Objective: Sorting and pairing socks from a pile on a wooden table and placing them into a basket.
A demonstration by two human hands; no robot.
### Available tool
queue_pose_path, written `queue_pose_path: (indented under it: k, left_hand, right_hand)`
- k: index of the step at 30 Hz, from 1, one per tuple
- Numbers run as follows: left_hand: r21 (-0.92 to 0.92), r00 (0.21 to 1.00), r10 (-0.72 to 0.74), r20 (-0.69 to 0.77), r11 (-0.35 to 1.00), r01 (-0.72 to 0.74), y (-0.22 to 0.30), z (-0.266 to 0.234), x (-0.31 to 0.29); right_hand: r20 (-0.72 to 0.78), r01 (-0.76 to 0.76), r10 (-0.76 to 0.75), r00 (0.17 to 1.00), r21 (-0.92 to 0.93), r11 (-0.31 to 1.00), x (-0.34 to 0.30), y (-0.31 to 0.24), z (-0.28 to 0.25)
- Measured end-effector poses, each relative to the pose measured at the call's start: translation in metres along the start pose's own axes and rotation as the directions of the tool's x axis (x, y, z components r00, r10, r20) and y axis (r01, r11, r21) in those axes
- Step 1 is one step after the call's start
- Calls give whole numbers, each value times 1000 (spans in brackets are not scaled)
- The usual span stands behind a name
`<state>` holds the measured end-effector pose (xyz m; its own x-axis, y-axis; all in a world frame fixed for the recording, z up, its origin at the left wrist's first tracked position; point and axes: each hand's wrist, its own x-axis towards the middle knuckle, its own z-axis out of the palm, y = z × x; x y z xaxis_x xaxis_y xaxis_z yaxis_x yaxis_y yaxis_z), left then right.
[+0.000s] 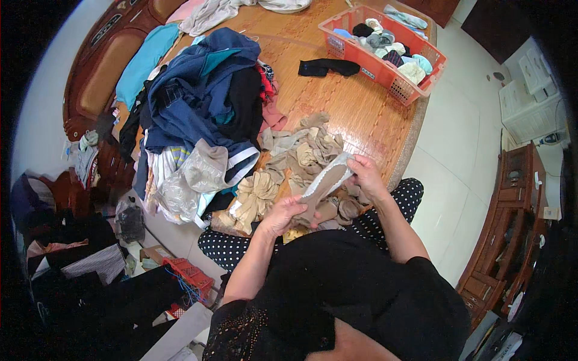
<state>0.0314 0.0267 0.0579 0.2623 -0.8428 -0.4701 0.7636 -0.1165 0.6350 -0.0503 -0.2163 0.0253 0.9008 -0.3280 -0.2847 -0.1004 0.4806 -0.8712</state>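
Note:
Between my two hands a beige sock with a pale grey-white edge (328, 179) is stretched out on a slant. My left hand (285, 215) pinches its lower end, and my right hand (366, 174) grips the upper end by the pale edge. Under and around it lies a loose heap of beige and tan socks (307, 153), several of them crumpled. A bunched tan piece (261, 192) sits just left of my left hand. Farther off on the mat, a single black sock (328, 67) lies flat.
A tall pile of clothes with a navy garment (201, 90) on top stands to the left. At the far right of the woven mat (289, 42) is an orange plastic basket (412, 93) of rolled socks. Pale floor tiles (460, 132) and a wooden cabinet (509, 222) are on the right.

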Motion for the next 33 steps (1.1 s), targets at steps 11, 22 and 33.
queue_pose_path:
  k: [11,22,33]
  left_hand:
    - [360,906,74,-417,929,90,-31,-22,12]
    - [69,921,137,-364,990,-120,-21,6,8]
    - [26,900,292,-323,954,-300,-23,19,-10]
  right_hand:
    - [-77,-37,-25,997,-706,707,-8,11,-7]
    - [453,473,-164,876,-744,472,-44,16,79]
    - [305,249,-47,951,-668,701,-61,3,84]
